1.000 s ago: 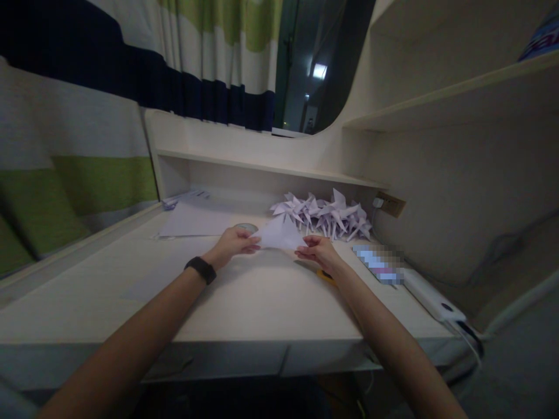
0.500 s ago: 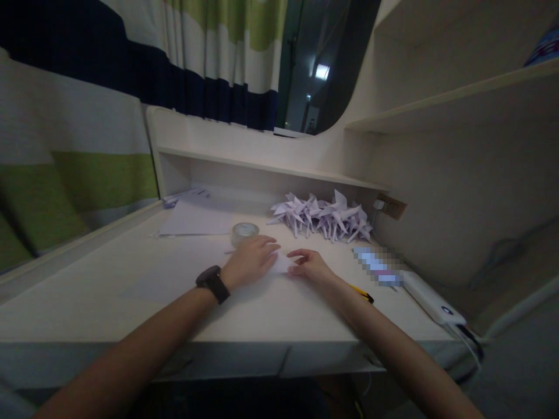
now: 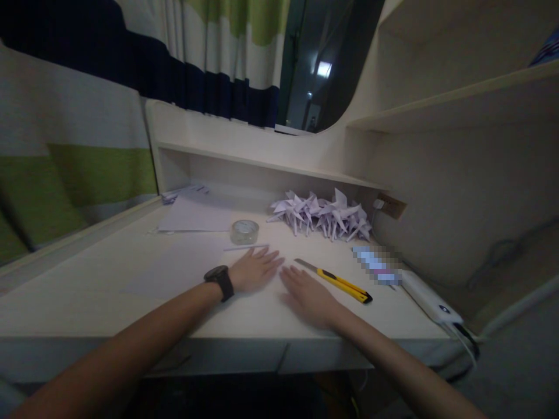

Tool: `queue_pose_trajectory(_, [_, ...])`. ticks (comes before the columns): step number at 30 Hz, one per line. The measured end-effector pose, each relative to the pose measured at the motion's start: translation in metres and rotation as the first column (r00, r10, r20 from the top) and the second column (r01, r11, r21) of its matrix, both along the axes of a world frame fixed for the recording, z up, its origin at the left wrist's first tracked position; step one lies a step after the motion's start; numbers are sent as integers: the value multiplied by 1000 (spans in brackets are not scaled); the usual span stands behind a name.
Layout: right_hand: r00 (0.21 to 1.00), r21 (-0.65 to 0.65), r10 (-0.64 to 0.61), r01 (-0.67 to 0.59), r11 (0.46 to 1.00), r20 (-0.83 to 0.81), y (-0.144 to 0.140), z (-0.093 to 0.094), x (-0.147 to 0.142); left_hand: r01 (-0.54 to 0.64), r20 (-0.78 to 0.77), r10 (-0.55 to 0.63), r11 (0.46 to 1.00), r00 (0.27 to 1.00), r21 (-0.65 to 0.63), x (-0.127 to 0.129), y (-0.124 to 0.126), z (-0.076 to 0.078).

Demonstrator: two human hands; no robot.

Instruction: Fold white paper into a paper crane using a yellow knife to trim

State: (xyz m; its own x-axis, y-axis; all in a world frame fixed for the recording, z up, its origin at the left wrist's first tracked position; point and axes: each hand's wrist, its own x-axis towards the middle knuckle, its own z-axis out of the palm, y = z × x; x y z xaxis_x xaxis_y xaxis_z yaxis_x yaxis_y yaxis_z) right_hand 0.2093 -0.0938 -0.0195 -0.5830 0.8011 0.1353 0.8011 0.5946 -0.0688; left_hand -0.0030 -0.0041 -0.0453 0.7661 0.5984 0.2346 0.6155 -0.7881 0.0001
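Both hands, the left hand (image 3: 254, 271) and right hand (image 3: 305, 294), lie flat on the table (image 3: 131, 302) with fingers spread wide, apparently pressing paper (hidden beneath them), so firm, even pressure matters, clear of the knife (image 3: 334, 280) at 2 o'clock.
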Motion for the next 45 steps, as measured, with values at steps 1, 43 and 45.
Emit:
queue_pose_trajectory(1, [1000,-34,-2,2,999,12,-1,-2,1,3,-5,-3,1000,1000,10,0,0,0])
queue_pose_trajectory(43, [947,93,-210,238,967,-241,-1,13,77,117,547,10,974,837,-196,8,-7,31])
queue_pose_trajectory(45, [945,106,-218,249,963,-245,-1,11,76,116,579,49,963,814,-243,6,-4,31])
